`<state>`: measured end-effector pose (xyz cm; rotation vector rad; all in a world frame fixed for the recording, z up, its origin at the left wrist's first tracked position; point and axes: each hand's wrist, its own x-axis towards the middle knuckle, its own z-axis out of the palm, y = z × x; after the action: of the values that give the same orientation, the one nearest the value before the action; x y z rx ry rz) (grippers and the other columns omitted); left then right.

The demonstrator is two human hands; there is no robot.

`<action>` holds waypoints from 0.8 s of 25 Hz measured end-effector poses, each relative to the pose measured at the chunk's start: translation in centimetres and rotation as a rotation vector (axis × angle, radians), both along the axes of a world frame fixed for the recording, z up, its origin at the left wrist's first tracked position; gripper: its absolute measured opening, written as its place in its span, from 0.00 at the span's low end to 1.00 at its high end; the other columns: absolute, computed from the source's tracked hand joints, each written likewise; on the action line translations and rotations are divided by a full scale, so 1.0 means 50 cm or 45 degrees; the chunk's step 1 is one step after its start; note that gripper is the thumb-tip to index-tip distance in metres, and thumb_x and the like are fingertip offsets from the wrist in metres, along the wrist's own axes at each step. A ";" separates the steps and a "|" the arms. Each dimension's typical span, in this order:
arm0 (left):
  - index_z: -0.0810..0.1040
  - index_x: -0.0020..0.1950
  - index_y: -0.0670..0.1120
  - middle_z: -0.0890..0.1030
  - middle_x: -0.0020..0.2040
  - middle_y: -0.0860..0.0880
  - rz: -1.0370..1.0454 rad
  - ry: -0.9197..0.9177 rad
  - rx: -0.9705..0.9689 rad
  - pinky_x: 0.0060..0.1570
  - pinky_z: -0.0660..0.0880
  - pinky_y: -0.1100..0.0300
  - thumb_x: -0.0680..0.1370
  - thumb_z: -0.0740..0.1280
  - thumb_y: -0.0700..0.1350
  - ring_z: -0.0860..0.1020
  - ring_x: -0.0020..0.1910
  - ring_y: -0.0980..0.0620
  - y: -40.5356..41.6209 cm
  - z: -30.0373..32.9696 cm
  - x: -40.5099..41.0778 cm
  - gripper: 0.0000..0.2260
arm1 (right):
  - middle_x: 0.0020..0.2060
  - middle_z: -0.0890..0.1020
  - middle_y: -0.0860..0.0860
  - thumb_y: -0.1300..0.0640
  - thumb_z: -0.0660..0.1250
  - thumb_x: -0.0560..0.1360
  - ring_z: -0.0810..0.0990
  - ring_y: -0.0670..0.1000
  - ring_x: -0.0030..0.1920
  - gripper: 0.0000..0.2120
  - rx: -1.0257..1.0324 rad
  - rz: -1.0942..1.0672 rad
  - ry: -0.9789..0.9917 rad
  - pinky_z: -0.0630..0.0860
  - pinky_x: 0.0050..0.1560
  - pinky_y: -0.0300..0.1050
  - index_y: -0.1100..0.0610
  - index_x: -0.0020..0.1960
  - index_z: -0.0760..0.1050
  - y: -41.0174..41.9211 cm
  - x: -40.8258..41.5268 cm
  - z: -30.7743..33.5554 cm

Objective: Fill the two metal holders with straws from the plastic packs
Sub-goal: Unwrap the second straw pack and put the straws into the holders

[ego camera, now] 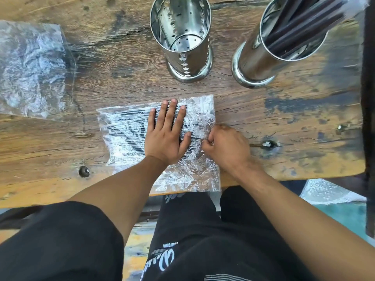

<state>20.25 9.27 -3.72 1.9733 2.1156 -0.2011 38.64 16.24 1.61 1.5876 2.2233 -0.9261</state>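
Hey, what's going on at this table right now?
A person is refilling straw holders. The left hand presses flat on a plastic pack of black straws while the right hand pinches its open end. The right holder already has straws; the left holder is empty. A spent pack lies aside.

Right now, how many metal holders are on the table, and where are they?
2. The empty perforated holder stands at the table's far middle; the straw-filled holder stands to its right, near the table's right edge. None appears hidden.
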 end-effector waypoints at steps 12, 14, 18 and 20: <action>0.55 0.84 0.47 0.54 0.84 0.43 -0.001 0.042 0.023 0.80 0.52 0.38 0.82 0.54 0.60 0.51 0.84 0.42 0.001 0.002 0.001 0.33 | 0.31 0.74 0.46 0.51 0.66 0.77 0.72 0.45 0.29 0.10 -0.024 -0.050 0.027 0.69 0.33 0.43 0.54 0.41 0.70 0.031 0.033 0.002; 0.55 0.84 0.47 0.54 0.84 0.43 -0.010 0.049 0.028 0.79 0.52 0.37 0.82 0.54 0.60 0.52 0.84 0.42 0.000 0.001 0.002 0.33 | 0.31 0.75 0.48 0.50 0.65 0.76 0.75 0.51 0.30 0.10 0.022 -0.066 -0.027 0.68 0.34 0.44 0.55 0.41 0.70 0.045 0.051 -0.003; 0.53 0.84 0.47 0.52 0.84 0.43 -0.011 0.040 0.005 0.80 0.50 0.38 0.82 0.53 0.60 0.50 0.84 0.42 -0.002 0.000 0.001 0.33 | 0.31 0.75 0.49 0.51 0.64 0.73 0.76 0.55 0.32 0.09 0.041 -0.033 -0.085 0.68 0.35 0.44 0.56 0.40 0.71 0.059 0.071 -0.007; 0.53 0.84 0.47 0.52 0.84 0.43 -0.007 0.036 -0.007 0.80 0.50 0.38 0.82 0.52 0.60 0.49 0.84 0.42 -0.002 0.001 0.000 0.33 | 0.30 0.74 0.48 0.51 0.64 0.73 0.77 0.54 0.33 0.09 0.027 0.007 -0.081 0.70 0.36 0.44 0.56 0.41 0.71 0.060 0.074 -0.007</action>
<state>20.26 9.15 -3.67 1.9852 2.1247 -0.2373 42.35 19.26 1.26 1.5964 2.2004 -0.8411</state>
